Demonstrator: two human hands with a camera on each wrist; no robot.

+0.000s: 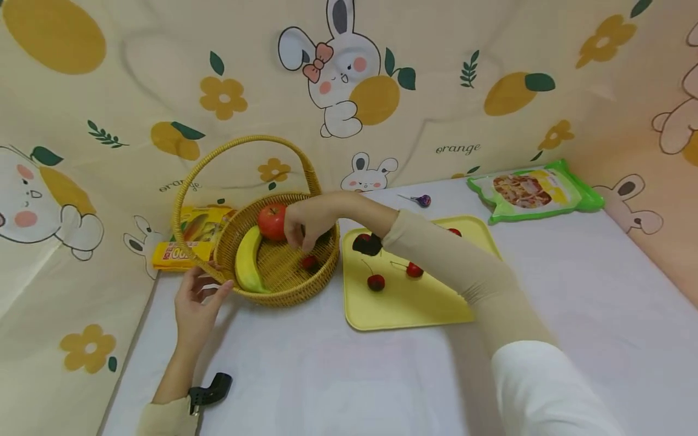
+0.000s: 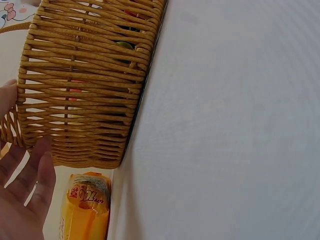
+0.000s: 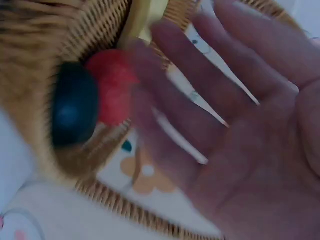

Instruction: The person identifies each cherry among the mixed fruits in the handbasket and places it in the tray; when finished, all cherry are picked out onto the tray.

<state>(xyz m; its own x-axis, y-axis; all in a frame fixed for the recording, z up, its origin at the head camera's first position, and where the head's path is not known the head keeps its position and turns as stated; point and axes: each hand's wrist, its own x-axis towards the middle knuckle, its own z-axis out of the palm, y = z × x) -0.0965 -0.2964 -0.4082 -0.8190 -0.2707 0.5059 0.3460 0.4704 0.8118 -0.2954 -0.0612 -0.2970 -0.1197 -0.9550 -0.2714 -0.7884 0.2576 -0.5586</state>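
At the near-left side of the wicker basket, my left hand grips the rim by the foot of the arched handle. Its thumb and fingers lie about the weave in the left wrist view. Inside the basket are a banana, a red apple and a dark red cherry. My right hand reaches over the basket with fingers pointing down, just above that cherry. Its fingers are extended and hold nothing in the right wrist view. A dark green round fruit lies beside the apple, mostly hidden by my hand in the head view.
Right of the basket lies a yellow tray with several stemmed cherries, partly under my right forearm. Yellow snack packs sit behind the basket's left side. A green snack bag and a small purple-topped item lie along the back.
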